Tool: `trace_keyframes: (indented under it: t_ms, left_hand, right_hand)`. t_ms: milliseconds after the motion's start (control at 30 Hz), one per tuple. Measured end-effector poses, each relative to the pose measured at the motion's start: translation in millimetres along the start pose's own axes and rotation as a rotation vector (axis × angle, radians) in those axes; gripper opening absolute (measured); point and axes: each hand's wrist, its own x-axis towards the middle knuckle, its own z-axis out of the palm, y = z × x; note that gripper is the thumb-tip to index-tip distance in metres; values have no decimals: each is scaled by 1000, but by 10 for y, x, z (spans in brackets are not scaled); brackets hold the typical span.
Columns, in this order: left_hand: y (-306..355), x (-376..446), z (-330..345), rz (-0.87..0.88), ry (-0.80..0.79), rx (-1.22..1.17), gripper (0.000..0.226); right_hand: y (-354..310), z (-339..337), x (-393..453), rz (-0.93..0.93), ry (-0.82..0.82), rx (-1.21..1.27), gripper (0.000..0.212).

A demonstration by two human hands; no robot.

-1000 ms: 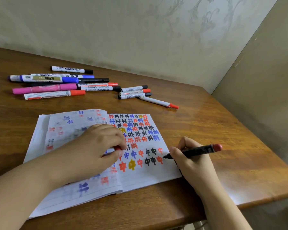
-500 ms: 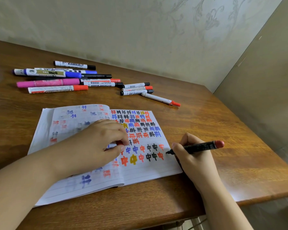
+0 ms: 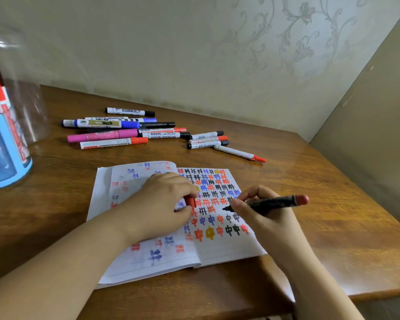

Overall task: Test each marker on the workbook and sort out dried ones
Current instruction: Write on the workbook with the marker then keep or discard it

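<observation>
An open workbook [image 3: 219,250] lies on the wooden table, its right page full of coloured test marks. My right hand [image 3: 267,218] grips a dark marker [image 3: 273,202] with a red end, its tip held just over the page near the marks. My left hand [image 3: 162,204] rests on the left page and pinches a red cap [image 3: 191,202] between thumb and fingers. A pile of several capped markers [image 3: 129,131] lies on the table behind the workbook.
A clear jar with a blue label [image 3: 2,144] stands at the far left with a red-capped marker inside. A single white marker with a red cap [image 3: 239,153] lies apart to the right of the pile. The table edge runs along the right and front.
My right hand has moved the marker left and up the page, toward my left hand and the cap. The view has swung left, bringing the jar into sight.
</observation>
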Motion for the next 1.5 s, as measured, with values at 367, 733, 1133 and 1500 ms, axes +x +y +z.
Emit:
trace_keyframes:
  t_ms: [367,733,1133,1500]
  left_hand:
    - [140,120,-38,-196,10,28,30]
    - [316,-165,-491,-562,266,-1137,25]
    - [294,-360,-570,-358,-26,-801,13]
    - [304,-468,-485,-353,-21,-972,20]
  right_hand:
    - [-245,260,223,94,60,155,14]
    - [-540,257,104,80,29,564,17]
    - [-716,373,11,-79,-11,283,33]
    - [-702,577,-31,-76,-9,477,37]
